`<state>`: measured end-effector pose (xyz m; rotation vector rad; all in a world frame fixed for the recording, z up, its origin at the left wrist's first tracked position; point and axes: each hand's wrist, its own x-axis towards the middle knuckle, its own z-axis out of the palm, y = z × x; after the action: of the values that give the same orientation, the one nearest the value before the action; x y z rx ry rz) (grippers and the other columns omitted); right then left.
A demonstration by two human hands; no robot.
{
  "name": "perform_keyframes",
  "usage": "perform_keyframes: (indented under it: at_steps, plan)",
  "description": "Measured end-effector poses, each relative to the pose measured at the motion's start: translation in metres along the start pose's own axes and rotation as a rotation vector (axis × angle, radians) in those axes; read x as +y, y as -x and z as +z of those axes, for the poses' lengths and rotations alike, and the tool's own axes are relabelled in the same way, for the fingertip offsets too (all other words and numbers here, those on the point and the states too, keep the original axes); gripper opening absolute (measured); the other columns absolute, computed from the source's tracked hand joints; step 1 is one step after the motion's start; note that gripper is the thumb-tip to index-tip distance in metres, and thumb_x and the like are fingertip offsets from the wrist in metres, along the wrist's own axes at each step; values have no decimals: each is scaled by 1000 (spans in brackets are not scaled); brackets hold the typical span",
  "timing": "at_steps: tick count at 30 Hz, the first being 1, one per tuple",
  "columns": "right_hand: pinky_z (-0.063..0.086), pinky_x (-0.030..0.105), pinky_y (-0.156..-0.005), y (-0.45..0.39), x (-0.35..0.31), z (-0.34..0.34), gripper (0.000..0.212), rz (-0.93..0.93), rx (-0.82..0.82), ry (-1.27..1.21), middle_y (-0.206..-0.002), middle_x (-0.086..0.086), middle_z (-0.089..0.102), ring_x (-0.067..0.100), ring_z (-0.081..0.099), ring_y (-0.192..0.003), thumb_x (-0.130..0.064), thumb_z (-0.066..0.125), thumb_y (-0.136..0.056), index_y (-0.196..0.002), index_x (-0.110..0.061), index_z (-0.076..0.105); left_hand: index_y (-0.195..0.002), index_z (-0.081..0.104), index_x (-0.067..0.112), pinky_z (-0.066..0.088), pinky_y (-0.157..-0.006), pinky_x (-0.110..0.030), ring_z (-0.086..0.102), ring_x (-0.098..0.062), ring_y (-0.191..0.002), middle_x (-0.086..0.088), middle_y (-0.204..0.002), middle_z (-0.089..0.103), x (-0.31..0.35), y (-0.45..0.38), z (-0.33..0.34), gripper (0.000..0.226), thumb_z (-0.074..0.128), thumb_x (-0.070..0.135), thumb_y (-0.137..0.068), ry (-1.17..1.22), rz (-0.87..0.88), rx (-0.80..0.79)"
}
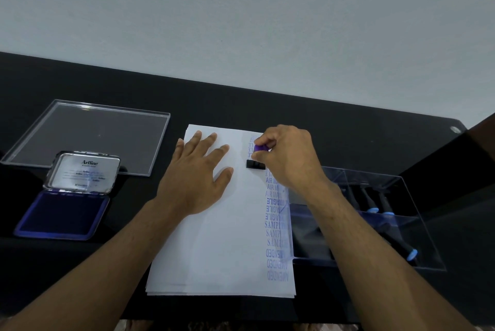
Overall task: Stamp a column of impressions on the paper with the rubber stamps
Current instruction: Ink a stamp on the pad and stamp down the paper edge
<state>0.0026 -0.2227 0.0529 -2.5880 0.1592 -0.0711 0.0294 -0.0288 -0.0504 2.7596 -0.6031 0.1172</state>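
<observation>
The right hand [288,155] pinches the purple-handled stamp [257,159], base down on the paper [214,237] at the far end of the column [276,223], while the left hand [198,178] lies flat, steadying the sheet (1 impression under way); next comes a straight lift, I judge

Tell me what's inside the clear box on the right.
The clear box holds several dark-handled stamps with blue ends. The right hand and its forearm cover the box's left side, so their number stays unclear.
</observation>
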Motion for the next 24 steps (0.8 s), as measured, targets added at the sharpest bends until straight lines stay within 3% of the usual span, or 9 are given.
perform_keyframes:
  at_steps: [20, 24]
  plan:
    - [58, 32, -88, -2, 2, 3, 23, 27, 2, -23, -103, -3, 70, 12, 66, -87, -25, 78, -84, -106, -19, 74, -153, 40, 33, 4, -125, -53, 9, -23, -156, 3, -166, 23, -2, 1, 2, 77, 14, 71, -91, -10, 7, 5]
    - [57, 27, -86, 1, 1, 2, 21, 19, 6, -34, -102, -4, 69, 10, 65, -87, -23, 77, -85, -105, -19, 73, -153, 40, 33, 6, -125, -53, 9, -23, -156, 2, -166, 24, -1, 1, 1, 78, 13, 72, -90, -5, 7, 7]
